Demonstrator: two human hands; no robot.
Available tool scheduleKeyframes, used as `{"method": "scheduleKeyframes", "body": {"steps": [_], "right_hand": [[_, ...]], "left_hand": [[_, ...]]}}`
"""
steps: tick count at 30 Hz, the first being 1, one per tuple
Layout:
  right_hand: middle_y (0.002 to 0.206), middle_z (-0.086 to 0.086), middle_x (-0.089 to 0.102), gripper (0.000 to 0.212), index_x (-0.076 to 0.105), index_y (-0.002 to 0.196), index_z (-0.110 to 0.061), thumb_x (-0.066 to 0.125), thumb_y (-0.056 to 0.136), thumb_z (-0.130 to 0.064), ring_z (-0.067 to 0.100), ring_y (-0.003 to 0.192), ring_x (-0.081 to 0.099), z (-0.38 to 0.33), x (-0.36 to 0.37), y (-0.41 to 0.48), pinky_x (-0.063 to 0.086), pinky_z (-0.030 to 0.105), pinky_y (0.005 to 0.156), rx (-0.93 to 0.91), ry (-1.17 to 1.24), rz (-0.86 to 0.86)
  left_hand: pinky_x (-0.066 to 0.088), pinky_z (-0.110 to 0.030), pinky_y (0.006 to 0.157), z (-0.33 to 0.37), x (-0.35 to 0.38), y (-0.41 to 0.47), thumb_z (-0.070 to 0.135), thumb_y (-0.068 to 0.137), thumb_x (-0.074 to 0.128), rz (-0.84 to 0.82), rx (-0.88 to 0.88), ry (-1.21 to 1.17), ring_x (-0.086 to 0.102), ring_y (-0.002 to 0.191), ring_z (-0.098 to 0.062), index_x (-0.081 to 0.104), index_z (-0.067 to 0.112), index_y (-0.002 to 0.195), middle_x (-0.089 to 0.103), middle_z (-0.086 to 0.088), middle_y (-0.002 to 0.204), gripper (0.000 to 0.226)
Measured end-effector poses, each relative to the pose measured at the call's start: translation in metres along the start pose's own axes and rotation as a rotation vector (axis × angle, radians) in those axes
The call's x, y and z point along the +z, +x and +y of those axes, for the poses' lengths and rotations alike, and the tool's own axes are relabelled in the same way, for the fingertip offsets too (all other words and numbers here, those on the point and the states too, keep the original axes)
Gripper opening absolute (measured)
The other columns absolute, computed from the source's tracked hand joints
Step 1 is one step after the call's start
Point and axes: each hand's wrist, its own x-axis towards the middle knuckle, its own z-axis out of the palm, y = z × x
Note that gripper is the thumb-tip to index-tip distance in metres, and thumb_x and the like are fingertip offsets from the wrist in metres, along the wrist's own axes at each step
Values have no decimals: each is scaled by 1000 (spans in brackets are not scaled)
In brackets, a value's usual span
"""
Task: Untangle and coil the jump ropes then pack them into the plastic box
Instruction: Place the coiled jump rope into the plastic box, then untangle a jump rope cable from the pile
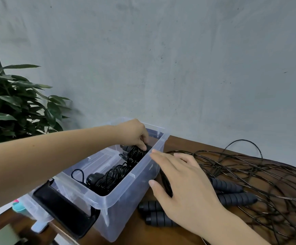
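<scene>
Grey wall [161, 68] is backing a brown table [176, 143], where the plastic box [122, 206] is sitting. The left hand [134, 133] is reaching inside it, fingers curled and pinching a coiled jump rope [134, 154]. The right hand [184, 188] is lying beside the box on tangled ropes [267, 174], fingers spread nearly straight, gripping nothing.

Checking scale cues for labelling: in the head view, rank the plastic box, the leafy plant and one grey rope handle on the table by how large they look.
1. plastic box
2. leafy plant, cut off by the frame edge and farther away, so its true size is unsure
3. grey rope handle
</scene>
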Motion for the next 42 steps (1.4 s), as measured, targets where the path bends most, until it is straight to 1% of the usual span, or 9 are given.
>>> {"method": "scheduleKeyframes", "body": {"steps": [4, 9, 15, 19, 24, 30, 34, 38, 42], "right_hand": [[146, -17, 63, 57, 59, 149, -28, 53, 98, -52, 1, 130, 38, 2, -1, 2, 30, 23, 115, -2, 51, -31], [155, -18, 55, 57, 56, 153, -29, 48, 101, -51, 2, 142, 43, 5, 0, 3, 33, 31, 123, -13, 124, -55], [160, -17, 50, 63, 52, 157, -27, 49, 99, -50, 4, 148, 40, 6, 3, 0, 27, 31, 126, -26, 119, -55], [165, -19, 44, 64, 48, 160, -30, 40, 100, -50, 2, 152, 33, 5, 3, 0, 18, 29, 128, -23, 107, -75], [170, -25, 30, 59, 35, 165, -37, 37, 107, -46, -3, 158, 14, 10, -2, 4, 10, 28, 130, -21, 129, -120], [164, -40, 17, 58, 26, 166, -47, 45, 113, -37, -25, 148, -8, 24, -7, -2, 3, 21, 129, -9, 249, -182], [169, -33, 24, 56, 29, 165, -47, 46, 113, -37, -16, 155, 6, 42, -14, -17, 4, 17, 127, 49, 251, -181], [166, -24, 37, 53, 37, 163, -43, 49, 112, -36, -4, 154, 24, 70, -38, -38, 23, 32, 130, 164, 251, -173], [159, -22, 47, 48, 47, 159, -40, 51, 111, -37, -4, 146, 34, 98, -62, -75, 33, 26, 122, 288, 250, -159]], "left_hand": [[40, -7, 80, -8, -4, -9, 36, 100, 72, -102, 60, 57, 60, 102, -1, 71, 38, 135, 70, 19, 132, 35], [32, -38, 96, -10, 21, -11, 46, 113, 39, -109, 121, 405, 42, 119, -22, 63, 42, 135, 54, 7, 120, 33], [41, -32, 81, -17, 16, -9, 42, 107, 57, -80, 143, 295, 55, 101, -19, 73, 30, 120, 50, 5, 100, 24], [43, -28, 81, -14, 6, -13, 48, 103, 62, -76, 8, 166, 63, 99, -14, 74, 37, 126, 76, 8, 108, 28], [46, -27, 83, -2, -15, -26, 32, 109, 51, -163, -62, 37, 64, 98, -14, 54, 39, 143, 70, 6, 117, 34], [45, -19, 85, 14, -32, -49, 27, 109, 54, 7, -38, -57, 64, 104, -6, 64, 33, 135, 68, 16, 117, 28], [53, -32, 97, 38, -53, -70, 35, 107, 57, 135, 1, -159, 68, 106, -10, 65, 39, 131, 70, 17, 123, 26], [47, -15, 87, 84, -63, -89, 35, 105, 60, 232, 88, -220, 66, 108, 2, 63, 42, 133, 65, 23, 128, 29], [46, -16, 88, 137, -56, -100, 43, 104, 60, 238, 178, -254, 62, 108, 9, 63, 48, 129, 63, 28, 125, 26]]}}
